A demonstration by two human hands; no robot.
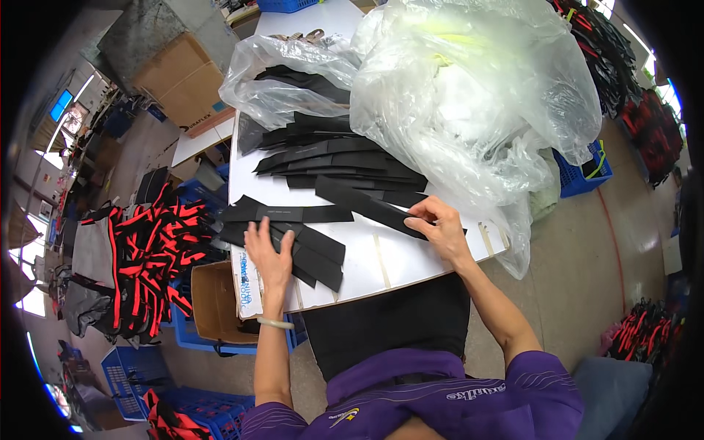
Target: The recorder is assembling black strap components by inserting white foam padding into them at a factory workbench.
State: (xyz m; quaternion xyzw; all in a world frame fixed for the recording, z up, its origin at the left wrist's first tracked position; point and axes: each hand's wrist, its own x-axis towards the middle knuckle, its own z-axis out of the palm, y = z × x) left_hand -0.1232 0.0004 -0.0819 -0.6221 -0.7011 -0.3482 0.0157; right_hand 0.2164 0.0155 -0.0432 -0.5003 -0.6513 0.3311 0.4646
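Far left I see a heap of red-and-black strapped pieces (139, 264) over blue crates (128, 374), with an open cardboard box (216, 304) just beside the white worktop (411, 257). Left hand (268, 253) is spread flat, palm down, pressing on a small stack of black fabric strips (308, 246) at the worktop's near-left edge; pale bangle (275, 323) on that wrist. Larger fan of black strips (337, 161) lies mid-worktop, behind the stack. Right hand (438, 224) is pinching the end of one long black strip (367, 205) that runs up-left toward the fan. Behind it, big clear plastic bags (469, 95) cover the far right of the worktop.
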